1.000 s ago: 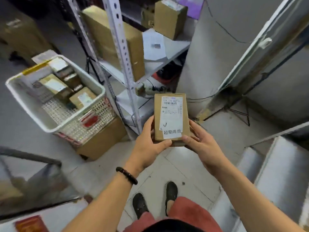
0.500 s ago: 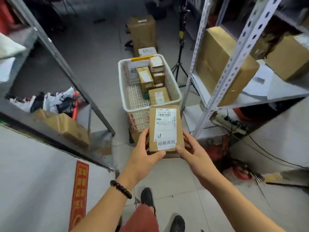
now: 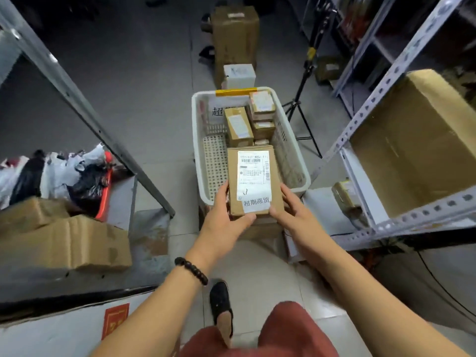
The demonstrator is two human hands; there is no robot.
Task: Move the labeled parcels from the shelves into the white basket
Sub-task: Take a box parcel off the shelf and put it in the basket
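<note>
Head: left hand (image 3: pixel 223 218), right hand (image 3: pixel 292 213), one parcel (image 3: pixel 253 180)

Parcel (image 3: pixel 255 181): brown cardboard; white label with black print and barcodes.
Basket (image 3: pixel 291 140): white, pierced in a grid of small holes; yellow tape (image 3: pixel 235 92) on far rim.
Bracelet (image 3: pixel 191 270): black beads.
Shorts (image 3: pixel 283 333): brick red.
Shoe (image 3: pixel 220 300): black.
Shelf post (image 3: pixel 401 63), right: pale grey, rows of punched holes.
Floor (image 3: pixel 144 81): grey.
Sign (image 3: pixel 115 319), near left: red, gold characters.
Tripod (image 3: pixel 307 68), far right: black, yellow band.

One basket (image 3: pixel 199 150) — one held parcel (image 3: pixel 253 176) — two hands (image 3: pixel 224 222) (image 3: pixel 293 215)
</note>
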